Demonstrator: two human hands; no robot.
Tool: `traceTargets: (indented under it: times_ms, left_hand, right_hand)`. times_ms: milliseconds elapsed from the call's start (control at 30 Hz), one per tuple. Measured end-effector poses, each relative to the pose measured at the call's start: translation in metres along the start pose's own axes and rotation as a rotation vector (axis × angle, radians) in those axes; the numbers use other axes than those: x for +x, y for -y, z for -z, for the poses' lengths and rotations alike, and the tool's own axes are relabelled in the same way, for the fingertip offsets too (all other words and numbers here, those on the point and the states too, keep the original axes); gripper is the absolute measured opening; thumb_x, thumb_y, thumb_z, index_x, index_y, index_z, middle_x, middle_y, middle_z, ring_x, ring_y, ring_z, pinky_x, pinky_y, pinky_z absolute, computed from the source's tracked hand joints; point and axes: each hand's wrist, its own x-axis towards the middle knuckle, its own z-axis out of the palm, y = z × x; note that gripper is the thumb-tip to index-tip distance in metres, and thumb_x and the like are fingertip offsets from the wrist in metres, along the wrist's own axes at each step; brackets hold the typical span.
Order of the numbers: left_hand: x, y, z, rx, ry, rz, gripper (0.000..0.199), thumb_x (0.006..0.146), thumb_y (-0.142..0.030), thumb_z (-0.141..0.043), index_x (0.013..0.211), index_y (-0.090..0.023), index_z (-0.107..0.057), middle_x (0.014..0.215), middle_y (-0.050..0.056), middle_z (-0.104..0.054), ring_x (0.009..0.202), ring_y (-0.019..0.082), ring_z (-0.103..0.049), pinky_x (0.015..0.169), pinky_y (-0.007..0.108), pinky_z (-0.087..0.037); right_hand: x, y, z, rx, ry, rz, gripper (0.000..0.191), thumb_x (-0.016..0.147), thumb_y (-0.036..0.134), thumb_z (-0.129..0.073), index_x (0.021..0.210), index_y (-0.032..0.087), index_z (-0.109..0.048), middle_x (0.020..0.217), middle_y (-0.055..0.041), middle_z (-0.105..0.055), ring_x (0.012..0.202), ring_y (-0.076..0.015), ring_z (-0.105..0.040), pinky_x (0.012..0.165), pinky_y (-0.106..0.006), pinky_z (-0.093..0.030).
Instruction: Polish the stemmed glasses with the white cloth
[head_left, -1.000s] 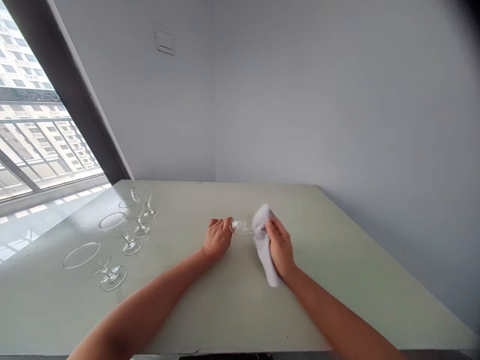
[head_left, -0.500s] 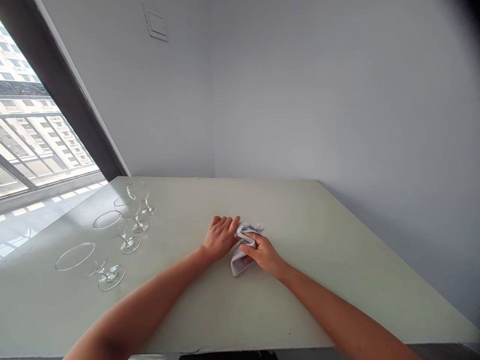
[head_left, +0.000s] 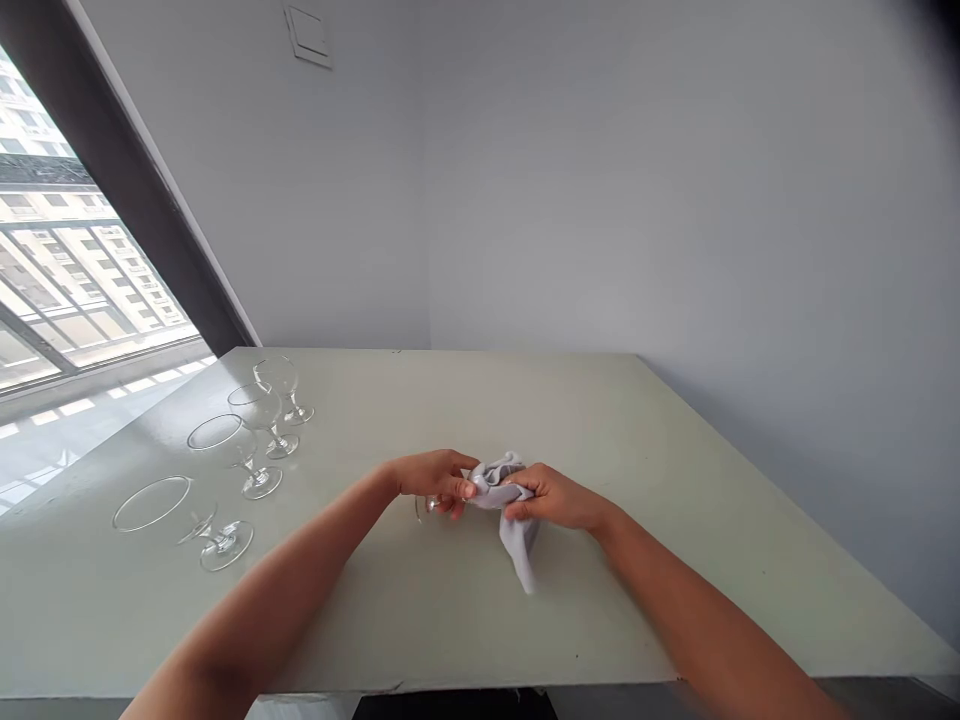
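Note:
My left hand (head_left: pixel 442 478) is closed around a stemmed glass (head_left: pixel 421 508) tipped on its side; its foot shows to the left below the fingers. A pale grey-white cloth (head_left: pixel 517 545) is bunched over the bowl end of that glass, hiding most of it. My right hand (head_left: pixel 551 497) grips the cloth with thumb and fingers, and one end dangles below. Whether the cloth is inside the bowl or only around it, I cannot tell. Both hands are close together above the middle of the table.
Several clear stemmed glasses stand upright in a row along the table's left side, the nearest glass (head_left: pixel 227 547) at front left. The pale table (head_left: pixel 622 600) has its front edge near me. Walls (head_left: pixel 637 180) border its back and right; a window (head_left: pixel 82 250) is at left.
My left hand has turned from knuckles up to thumb towards me, bringing the glass's foot into view. My right hand has shifted slightly right, and the cloth's loose end now hangs lower.

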Motion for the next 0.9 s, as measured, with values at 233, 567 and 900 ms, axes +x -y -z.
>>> traceTargets:
  times_ms: [233,567,900]
  left_hand:
    - [0.014,-0.01,-0.016,0.746,-0.874,-0.042,0.045,0.084,-0.046,-0.043,0.122,-0.023,-0.045,0.096,0.008,-0.063,0.09,0.021,-0.057,0.086,0.04,-0.037]
    - [0.002,-0.016,-0.003,0.313,-0.311,0.0,0.051,0.087,-0.053,-0.024,0.088,-0.019,-0.062,0.063,0.001,-0.064,0.056,0.012,-0.055,0.059,0.023,-0.042]
    - [0.018,-0.016,-0.016,1.162,-0.919,-0.03,0.029,0.084,-0.031,-0.048,0.11,-0.019,-0.053,0.072,0.006,-0.061,0.08,0.02,-0.056,0.097,0.048,-0.025]
  right_hand:
    - [0.012,-0.008,0.0,0.336,-0.521,0.038,0.024,0.07,0.04,-0.065,0.08,0.017,-0.063,0.065,0.0018,-0.05,0.061,-0.0115,-0.046,0.058,-0.025,-0.036]
    - [0.001,0.001,0.004,0.122,-0.242,0.046,0.021,0.063,0.036,-0.07,0.071,0.018,-0.063,0.06,0.0034,-0.048,0.059,-0.0113,-0.044,0.056,-0.024,-0.034]
    - [0.019,-0.011,-0.019,0.721,-0.486,0.024,0.028,0.068,0.039,-0.067,0.088,0.021,-0.06,0.069,0.0019,-0.052,0.06,-0.0112,-0.049,0.057,-0.026,-0.043]
